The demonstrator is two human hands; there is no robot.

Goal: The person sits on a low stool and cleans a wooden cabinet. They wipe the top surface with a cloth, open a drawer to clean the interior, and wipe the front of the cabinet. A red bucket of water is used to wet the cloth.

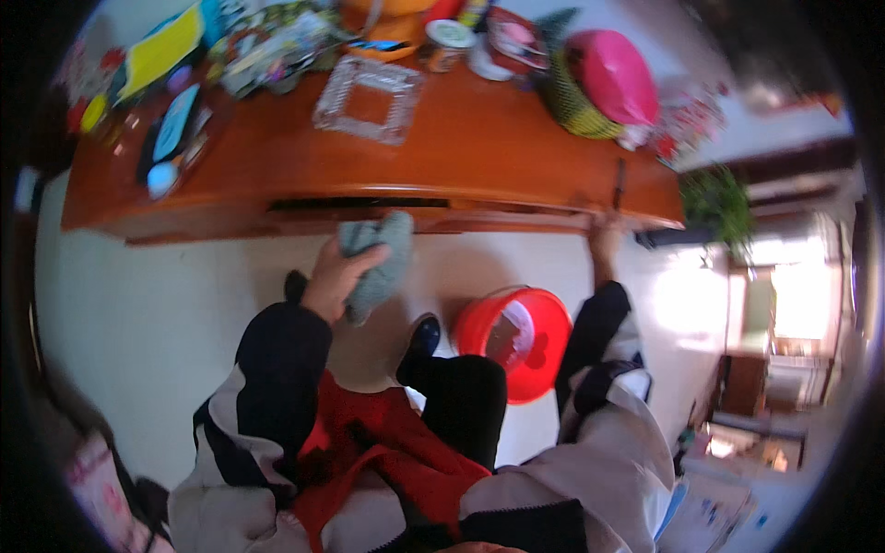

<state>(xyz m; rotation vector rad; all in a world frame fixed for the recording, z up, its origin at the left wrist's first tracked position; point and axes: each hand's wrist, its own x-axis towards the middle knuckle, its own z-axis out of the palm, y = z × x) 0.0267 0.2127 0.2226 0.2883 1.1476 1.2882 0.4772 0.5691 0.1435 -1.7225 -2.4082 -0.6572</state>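
Note:
My left hand (339, 276) grips a folded grey-green cloth (384, 266) in front of the long wooden cabinet (470, 162). Farther right, my right hand (606, 231) is at the cabinet's front edge, beside a thin dark object (619, 181) lying on the top; blur hides whether the fingers are closed on anything. A red plastic bucket (553, 345) with some liquid in it stands on the floor between my leg and my right arm. On the cabinet top, a square glass tray (408, 110) lies behind my left hand.
A green woven basket (581, 110) with a pink cover, a lidded tub (449, 43) and plastic bags (276, 62) crowd the cabinet's back. At its left lies a tray holding a blue box (175, 124). A green plant (722, 207) stands beyond the right end.

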